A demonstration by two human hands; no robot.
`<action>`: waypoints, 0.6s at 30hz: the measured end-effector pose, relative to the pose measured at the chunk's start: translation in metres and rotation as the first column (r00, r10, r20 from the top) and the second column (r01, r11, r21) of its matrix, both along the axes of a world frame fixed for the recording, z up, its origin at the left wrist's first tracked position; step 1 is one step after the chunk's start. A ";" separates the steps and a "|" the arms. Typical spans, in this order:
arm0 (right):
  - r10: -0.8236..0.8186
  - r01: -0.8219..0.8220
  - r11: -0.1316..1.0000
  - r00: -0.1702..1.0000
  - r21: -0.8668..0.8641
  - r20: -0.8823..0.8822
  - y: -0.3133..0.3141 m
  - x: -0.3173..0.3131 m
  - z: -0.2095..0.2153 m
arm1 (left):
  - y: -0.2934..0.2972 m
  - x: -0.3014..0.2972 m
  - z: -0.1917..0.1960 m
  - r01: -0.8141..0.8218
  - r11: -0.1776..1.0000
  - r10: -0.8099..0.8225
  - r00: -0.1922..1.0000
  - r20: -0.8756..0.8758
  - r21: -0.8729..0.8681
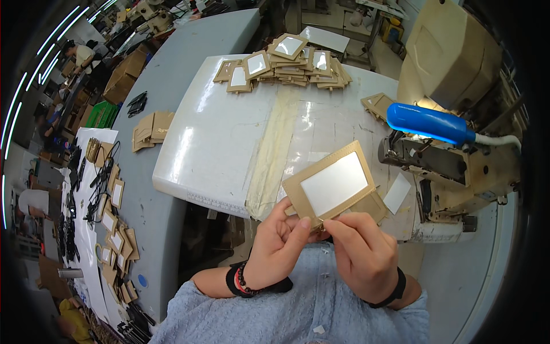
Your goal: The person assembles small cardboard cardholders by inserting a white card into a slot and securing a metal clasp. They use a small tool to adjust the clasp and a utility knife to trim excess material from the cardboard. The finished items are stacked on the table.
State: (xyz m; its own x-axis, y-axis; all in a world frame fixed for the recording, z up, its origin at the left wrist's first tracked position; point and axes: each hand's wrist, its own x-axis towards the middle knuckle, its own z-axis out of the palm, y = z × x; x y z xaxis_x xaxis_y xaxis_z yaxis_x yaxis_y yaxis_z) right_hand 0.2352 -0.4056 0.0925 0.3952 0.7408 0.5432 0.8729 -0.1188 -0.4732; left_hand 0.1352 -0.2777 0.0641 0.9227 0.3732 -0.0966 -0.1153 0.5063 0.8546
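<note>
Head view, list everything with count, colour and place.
Held frame: one, tan, white-windowed, centre
Frame pile: many, tan, worktable's far edge
Worktable: one, white, centre
Loose card: one, white, right of held frame
Lamp: one, blue, right
Sewing machine: one, beige, right
Long table: one, grey, left
Loose frames: several, tan, left
Crate: one, green, upper left
Boxes: several, brown, upper left
Left hand: one, black wristband, lower centre
Right hand: one, black wristband, lower centre

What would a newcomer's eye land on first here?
Probably the bright blue lamp at the right, above the sewing machine's arm. Next, the tan frame with a white window near centre, held by the left hand, the right hand at its lower edge. Then the heaped tan frames at the table's far side.
</note>
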 end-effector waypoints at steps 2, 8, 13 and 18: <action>0.007 -0.007 1.000 1.000 -0.007 0.010 0.000 0.000 0.000 | 0.000 -0.001 -0.003 -0.012 1.000 0.012 1.000 0.018 0.023; 0.018 -0.018 1.000 0.999 -0.023 0.030 0.001 0.000 0.000 | -0.002 0.000 0.001 -0.042 0.999 0.042 0.999 0.021 0.012; 0.016 -0.012 0.998 0.998 -0.061 0.056 0.000 -0.002 0.003 | -0.004 0.001 0.002 -0.051 0.998 0.051 0.999 -0.004 0.030; 0.009 0.000 0.995 0.997 -0.100 0.083 0.001 -0.005 0.004 | -0.007 -0.002 -0.006 -0.073 0.977 0.068 0.997 0.033 0.202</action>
